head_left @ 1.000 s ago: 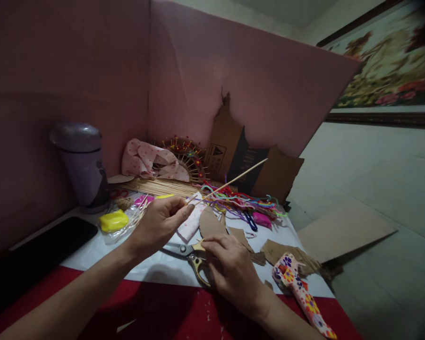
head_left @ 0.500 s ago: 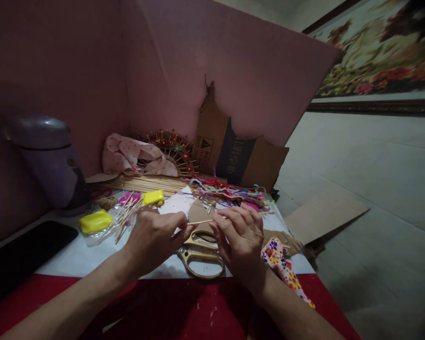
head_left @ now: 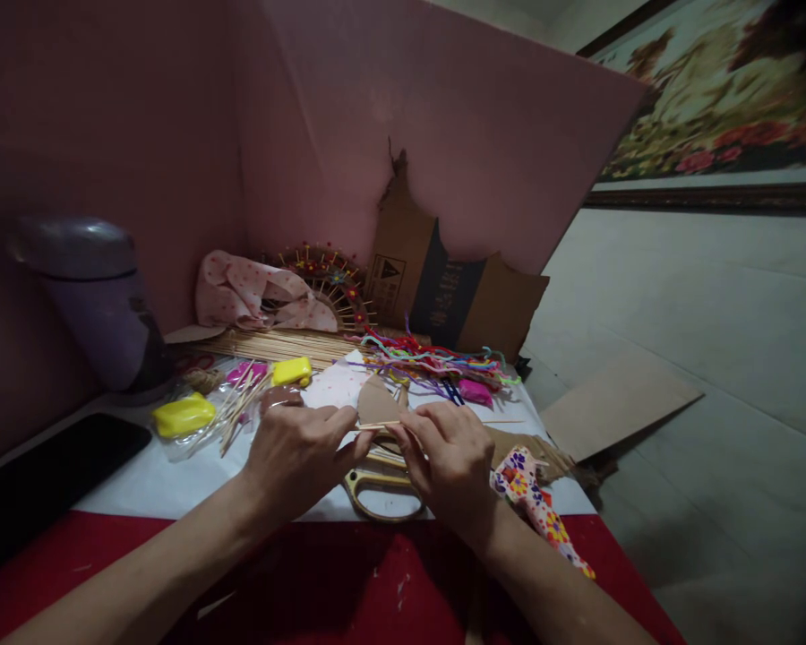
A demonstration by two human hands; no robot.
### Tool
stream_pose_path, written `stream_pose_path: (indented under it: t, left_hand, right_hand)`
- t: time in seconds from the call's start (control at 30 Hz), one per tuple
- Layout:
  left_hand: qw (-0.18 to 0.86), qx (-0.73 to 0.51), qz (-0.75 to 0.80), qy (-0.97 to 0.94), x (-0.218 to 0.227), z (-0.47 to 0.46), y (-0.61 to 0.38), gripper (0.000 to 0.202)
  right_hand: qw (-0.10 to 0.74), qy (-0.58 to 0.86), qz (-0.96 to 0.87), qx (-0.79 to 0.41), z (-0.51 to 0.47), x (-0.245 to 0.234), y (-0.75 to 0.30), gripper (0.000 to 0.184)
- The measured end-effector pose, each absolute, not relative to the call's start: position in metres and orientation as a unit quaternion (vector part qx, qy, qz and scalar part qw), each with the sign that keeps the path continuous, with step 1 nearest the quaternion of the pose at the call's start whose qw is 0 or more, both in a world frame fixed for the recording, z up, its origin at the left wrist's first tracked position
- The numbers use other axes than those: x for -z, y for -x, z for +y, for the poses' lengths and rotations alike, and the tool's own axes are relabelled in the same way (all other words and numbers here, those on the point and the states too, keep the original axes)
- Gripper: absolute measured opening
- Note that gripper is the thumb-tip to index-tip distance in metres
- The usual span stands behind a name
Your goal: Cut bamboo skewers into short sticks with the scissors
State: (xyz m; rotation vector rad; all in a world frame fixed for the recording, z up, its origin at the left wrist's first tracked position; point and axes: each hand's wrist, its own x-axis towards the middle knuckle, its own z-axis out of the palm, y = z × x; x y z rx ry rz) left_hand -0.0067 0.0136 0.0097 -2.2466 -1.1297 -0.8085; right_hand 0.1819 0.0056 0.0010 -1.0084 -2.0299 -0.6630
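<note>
A thin bamboo stick [head_left: 378, 425] spans the gap between my two hands, running roughly level. My left hand [head_left: 302, 457] pinches its left end between thumb and fingers. Closer to the middle, my right hand [head_left: 447, 461] grips it with bent fingers, and a thin pointed length shows beyond that hand on the right. Whether one stick or two lie together there, I cannot tell. Below the stick, scissors [head_left: 384, 517] with yellowish handles lie on the white sheet, partly covered by my right hand. A rounded cardboard piece [head_left: 376, 400] and dotted white fabric [head_left: 332, 385] lie just behind.
Yellow clay packs [head_left: 184, 417], a bundle of bamboo sticks [head_left: 275, 348] and colourful pipe cleaners [head_left: 436, 363] lie around. A purple tumbler [head_left: 98, 305] and black phone [head_left: 60, 475] are left. Torn cardboard [head_left: 457, 296] leans behind; flower-patterned fabric [head_left: 537, 502] lies right.
My right hand has lowered and its fingers have curled in more. A thin stick length now shows to its right. My left hand has shifted slightly, still pinching.
</note>
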Motion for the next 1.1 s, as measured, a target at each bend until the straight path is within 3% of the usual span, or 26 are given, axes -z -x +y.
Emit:
stream_pose_path:
  t: [0.9, 1.0, 1.1]
  left_hand:
    - [0.162, 0.163, -0.511, 0.828, -0.005, 0.006, 0.0, 0.029]
    - [0.114, 0.178, -0.522, 0.826, -0.006, 0.014, 0.006, 0.032]
    - [-0.046, 0.216, -0.488, 0.844, -0.013, 0.025, 0.017, 0.046]
  right_hand:
    - [0.288, 0.436, -0.795, 0.309, -0.001, 0.018, -0.163, 0.028]
    - [0.292, 0.43, -0.818, 0.248, 0.005, 0.015, -0.168, 0.026]
    - [0.341, 0.397, -0.848, 0.081, 0.013, 0.007, -0.179, 0.022]
